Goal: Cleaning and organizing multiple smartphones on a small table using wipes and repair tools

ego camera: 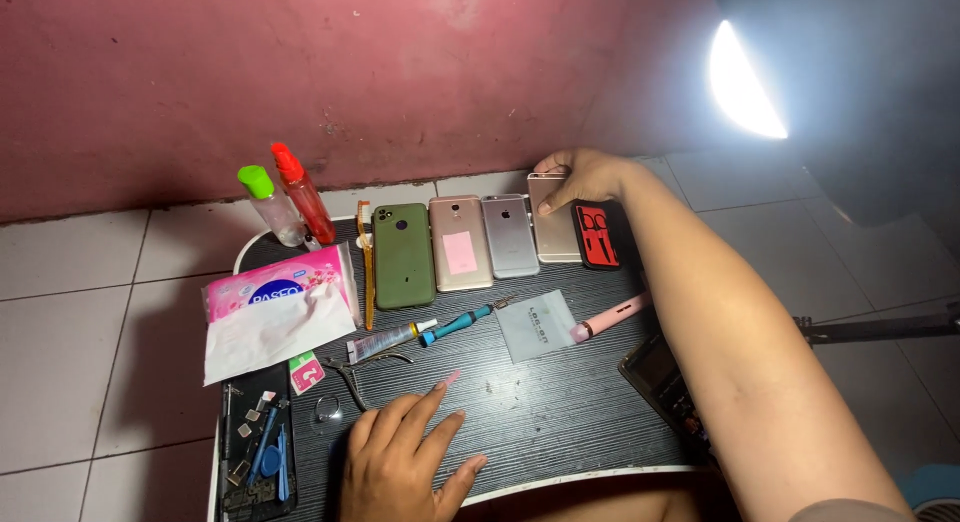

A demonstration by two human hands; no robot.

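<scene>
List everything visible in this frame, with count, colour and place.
Dark ribbed tabletop: one, black, on white floor tiles.
Phones lying face down: five in a row at the far edge; dark green, rose gold, silver, gold, black-and-red.
Squeeze bottles: two, green-capped clear, red, far left corner.
Pink tissue pack: one, left.
Teal screwdriver: one, centre.
Pink pen-shaped tool: one, right of centre.
Black parts tray: one, near left.
Left hand: flat on the tabletop.
Right hand: gripping the gold phone.

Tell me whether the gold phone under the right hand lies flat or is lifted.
Cannot tell for sure. The gold phone stands in the row of phones, its far end covered by the right hand, whose fingers grip its top edge.
</scene>
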